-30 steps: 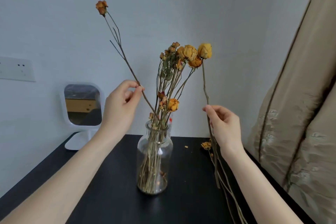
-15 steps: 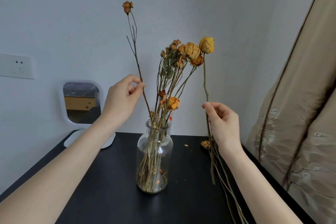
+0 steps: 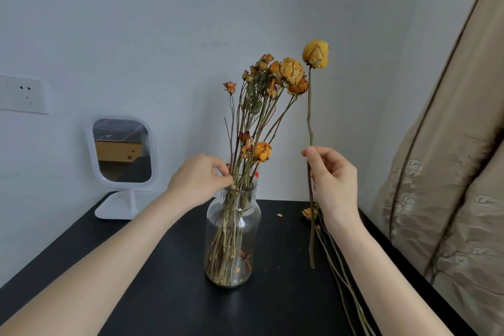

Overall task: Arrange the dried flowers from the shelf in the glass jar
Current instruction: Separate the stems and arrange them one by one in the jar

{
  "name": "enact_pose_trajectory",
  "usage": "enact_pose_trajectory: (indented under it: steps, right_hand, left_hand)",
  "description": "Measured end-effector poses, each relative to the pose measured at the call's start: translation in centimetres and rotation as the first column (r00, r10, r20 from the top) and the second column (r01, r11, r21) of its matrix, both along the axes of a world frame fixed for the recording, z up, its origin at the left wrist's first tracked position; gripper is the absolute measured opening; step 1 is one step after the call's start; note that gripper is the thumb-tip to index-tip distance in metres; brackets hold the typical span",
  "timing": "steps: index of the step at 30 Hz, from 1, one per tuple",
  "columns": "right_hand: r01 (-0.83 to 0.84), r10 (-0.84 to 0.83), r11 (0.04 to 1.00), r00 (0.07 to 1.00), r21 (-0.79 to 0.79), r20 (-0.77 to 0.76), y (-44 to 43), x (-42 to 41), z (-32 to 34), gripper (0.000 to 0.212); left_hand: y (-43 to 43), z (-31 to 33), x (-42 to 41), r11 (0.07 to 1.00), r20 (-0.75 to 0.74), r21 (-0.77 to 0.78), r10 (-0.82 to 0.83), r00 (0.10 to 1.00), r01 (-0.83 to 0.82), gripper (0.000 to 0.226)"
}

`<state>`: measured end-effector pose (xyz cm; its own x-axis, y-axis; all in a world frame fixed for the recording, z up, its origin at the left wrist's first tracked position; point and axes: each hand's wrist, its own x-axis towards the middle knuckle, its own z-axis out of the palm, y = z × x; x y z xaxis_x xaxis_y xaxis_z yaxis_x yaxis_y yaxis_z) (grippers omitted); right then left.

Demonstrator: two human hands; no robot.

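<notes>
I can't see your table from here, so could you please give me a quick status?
Left hand pinching thin stem at glass jar mouth. Right hand holding yellow rose upright beside jar. Loose stems on table. Nothing blocking.

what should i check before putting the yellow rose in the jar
1. Right hand pinching the yellow rose stem: ok.
2. Rose held upright, cut end clear of the black table: ok.
3. Left hand at the glass jar mouth, fingertips on the thin orange-bud stem: ok.
4. Room left in the jar neck: cannot tell, stems crowd it.
5. Jar upright on the table: ok.
6. Loose stems lying under the right forearm, could snag: not ok.
</notes>
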<state>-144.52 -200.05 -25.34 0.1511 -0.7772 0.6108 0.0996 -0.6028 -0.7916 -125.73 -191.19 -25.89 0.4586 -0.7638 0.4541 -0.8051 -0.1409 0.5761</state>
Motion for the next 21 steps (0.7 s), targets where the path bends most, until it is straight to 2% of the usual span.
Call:
enact_pose_trajectory:
  steps: [4, 10, 13, 16, 19, 21]
  right_hand:
    - [-0.001, 0.001, 1.0, 1.0, 0.0, -0.002, 0.0, 0.3, -0.2, 0.015]
    - [-0.012, 0.012, 1.0, 1.0, -0.005, -0.007, 0.1, 0.6, -0.4, 0.015]
    - [-0.013, 0.013, 1.0, 1.0, -0.015, -0.008, 0.2, 0.9, -0.3, 0.016]
    - [-0.028, 0.028, 0.999, 1.0, -0.019, -0.001, 0.2, 1.1, -0.1, 0.017]
    - [-0.036, 0.036, 0.999, 0.999, -0.013, 0.019, 0.3, 1.2, 0.0, 0.016]
    - [-0.033, 0.033, 0.999, 0.999, -0.013, 0.028, 0.3, 1.2, 0.1, 0.016]
  left_hand:
    - [-0.1, -0.3, 0.0, 0.999, -0.027, 0.04, -0.009, 1.0, 0.01, 0.01]
    - [0.5, -1.6, -0.1, 0.994, -0.115, -0.108, 0.011, 0.993, -0.024, 0.009]
    - [1.0, -3.0, -0.1, 0.976, -0.225, -0.215, -0.009, 0.974, -0.041, 0.012]
    - [1.3, -4.4, 0.2, 0.97, -0.4, -0.239, -0.061, 0.915, -0.039, 0.03]
    - [1.2, -5.2, 0.5, 0.981, -0.526, -0.164, -0.172, 0.833, 0.099, 0.055]
    - [0.6, -5.3, 0.5, 0.971, -0.553, -0.087, -0.233, 0.8, 0.223, 0.056]
